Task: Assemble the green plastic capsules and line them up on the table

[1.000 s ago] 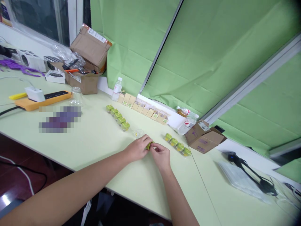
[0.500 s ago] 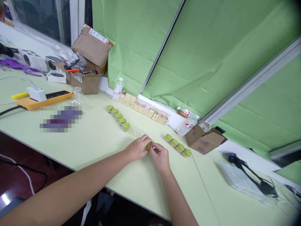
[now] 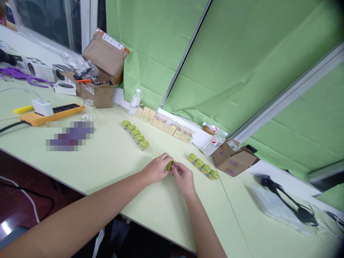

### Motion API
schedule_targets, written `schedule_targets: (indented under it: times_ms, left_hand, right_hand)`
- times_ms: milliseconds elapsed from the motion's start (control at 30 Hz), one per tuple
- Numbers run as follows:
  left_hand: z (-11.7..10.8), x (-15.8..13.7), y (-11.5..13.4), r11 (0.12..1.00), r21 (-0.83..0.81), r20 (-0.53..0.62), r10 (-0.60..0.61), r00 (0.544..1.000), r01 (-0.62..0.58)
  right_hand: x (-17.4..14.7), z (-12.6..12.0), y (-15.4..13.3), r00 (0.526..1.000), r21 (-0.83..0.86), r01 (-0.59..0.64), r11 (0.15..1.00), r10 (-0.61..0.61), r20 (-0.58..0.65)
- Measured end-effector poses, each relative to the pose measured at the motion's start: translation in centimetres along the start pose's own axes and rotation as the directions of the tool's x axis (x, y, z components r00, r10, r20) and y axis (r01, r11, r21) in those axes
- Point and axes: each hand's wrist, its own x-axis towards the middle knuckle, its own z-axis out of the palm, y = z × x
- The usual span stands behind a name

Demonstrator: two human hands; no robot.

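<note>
Between my two hands is a small green lid [image 3: 169, 165], tilted, partly covered by fingers. My left hand [image 3: 158, 169] is closed on its left side. The fingertips of my right hand [image 3: 183, 177] pinch its right edge. Just beyond my left hand lies a clear plastic cup [image 3: 158, 153] with a bit of yellow in it. To the left a row of small clear cups with green lids [image 3: 137, 137] runs back across the table. A second row of green-lidded cups [image 3: 205, 168] sits right of my right hand.
Small cardboard boxes [image 3: 161, 123] line the wall behind, beside an upright water bottle [image 3: 134, 103]. More bottles [image 3: 214, 143] and an open carton [image 3: 232, 157] stand at the right. On the left are an orange power strip [image 3: 57, 113], a glass jar [image 3: 88, 110] and a filled carton [image 3: 100, 96].
The green lid has turned between my fingers, so more of its inner side shows. My hands stay in nearly the same place.
</note>
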Motion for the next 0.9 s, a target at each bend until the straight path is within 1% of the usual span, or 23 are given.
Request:
schedule_targets:
  times_ms: [133,233,367,467,700,900]
  left_hand:
    - [0.01,0.02,-0.05,1.000,-0.003,0.007,-0.005,1.000,0.005]
    - [-0.01,0.05,-0.08,1.000,0.002,0.003,-0.009,1.000,0.009]
    - [0.01,0.04,-0.11,1.000,-0.001,0.007,-0.002,1.000,0.002]
    - [0.03,-0.01,-0.10,1.000,0.004,0.003,-0.004,1.000,0.004]
    - [0.11,-0.18,0.03,1.000,0.002,0.021,0.014,1.000,-0.014]
    - [0.04,-0.17,0.19,0.997,0.068,0.020,0.021,1.000,-0.022]
  right_hand:
    - [0.04,0.00,0.18,1.000,0.027,-0.025,0.999,0.025,-0.011]
    - [0.10,0.18,0.55,0.999,0.091,-0.047,0.995,0.049,-0.019]
    - [0.22,0.42,0.90,0.999,0.176,-0.041,0.984,0.040,0.008]
    - [0.29,0.45,0.88,0.999,0.201,-0.040,0.979,0.037,0.018]
    - [0.13,0.30,0.45,0.999,0.135,-0.049,0.990,0.048,0.014]
    - [0.00,0.34,0.50,0.996,0.073,-0.076,0.994,0.079,-0.037]
